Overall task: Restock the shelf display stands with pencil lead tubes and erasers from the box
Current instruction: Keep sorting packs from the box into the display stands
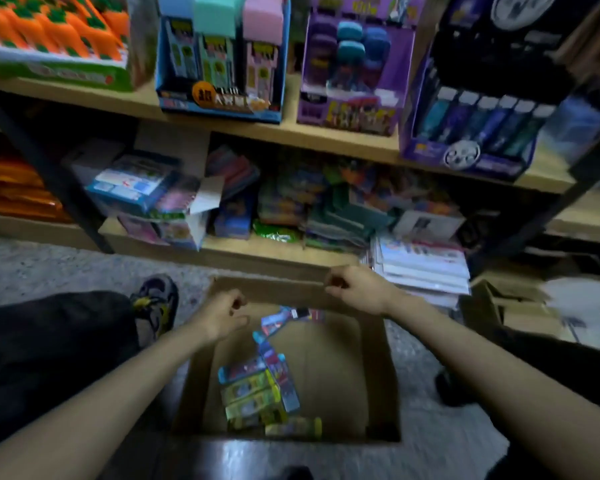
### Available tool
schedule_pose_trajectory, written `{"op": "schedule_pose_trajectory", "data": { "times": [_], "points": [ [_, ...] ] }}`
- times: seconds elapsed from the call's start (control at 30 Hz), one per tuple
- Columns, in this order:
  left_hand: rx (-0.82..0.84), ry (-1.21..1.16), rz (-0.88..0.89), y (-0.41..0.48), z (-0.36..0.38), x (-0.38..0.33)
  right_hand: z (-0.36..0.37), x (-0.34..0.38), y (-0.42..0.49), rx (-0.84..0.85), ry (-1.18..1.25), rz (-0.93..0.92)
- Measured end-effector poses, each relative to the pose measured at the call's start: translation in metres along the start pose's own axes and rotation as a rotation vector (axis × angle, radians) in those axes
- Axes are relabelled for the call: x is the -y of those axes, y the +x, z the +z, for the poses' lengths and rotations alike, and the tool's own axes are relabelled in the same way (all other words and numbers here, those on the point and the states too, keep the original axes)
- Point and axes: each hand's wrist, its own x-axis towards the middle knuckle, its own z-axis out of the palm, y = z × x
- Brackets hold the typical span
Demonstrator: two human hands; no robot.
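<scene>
Head view looks down into the box point(378, 375), which sits open on the floor point(49, 265) just in front of the shelf point(343, 140). Packs point(257, 386) lie loose along its left side, yellow-green ones near the front wall and blue ones trailing toward the far corner. The blur hides which are lead tubes and which are erasers.

That is the first risk: a pack picked by colour alone could end up in the wrong stand. The packs also overlap and lie askew, so pulling one from low in the heap may drag or tip its neighbours. On the upper board the blue stand point(219, 64), purple stand point(354, 74) and dark stand point(482, 116) sit close together and look fairly full, so a careless push could knock stock out.

The left hand point(222, 315) hovers over the box's far left corner, above the blue packs. Its fingers are loosely curled with a gap to the thumb, and nothing shows in it. The right hand point(355, 289) is at the far rim with its fingers curled inward. Whether it pinches the flap edge, holds something small or holds nothing, I cannot tell. Neither hand touches the packs, and a shoe point(156, 299) rests just left of the box
</scene>
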Motion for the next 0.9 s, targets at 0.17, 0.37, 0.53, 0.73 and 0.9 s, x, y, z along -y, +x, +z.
{"op": "schedule_pose_trajectory", "data": {
  "times": [0.17,0.37,0.53,0.73,0.9],
  "points": [
    [0.074,-0.111,-0.145,0.006,0.058,0.051,0.095,-0.046,0.0,0.077,0.383,0.241],
    [0.17,-0.086,-0.2,0.005,0.108,0.102,0.207,-0.049,-0.009,0.318,0.547,0.271],
    [0.114,-0.038,-0.187,0.015,0.129,0.112,0.251,-0.029,-0.003,0.173,0.796,0.344],
    [0.124,0.139,-0.187,0.029,0.141,0.12,0.268,0.005,0.03,-0.082,0.872,0.606],
    [0.188,0.04,-0.211,0.034,0.149,0.128,0.277,0.01,0.046,-0.072,0.796,0.744]
  ]
}}
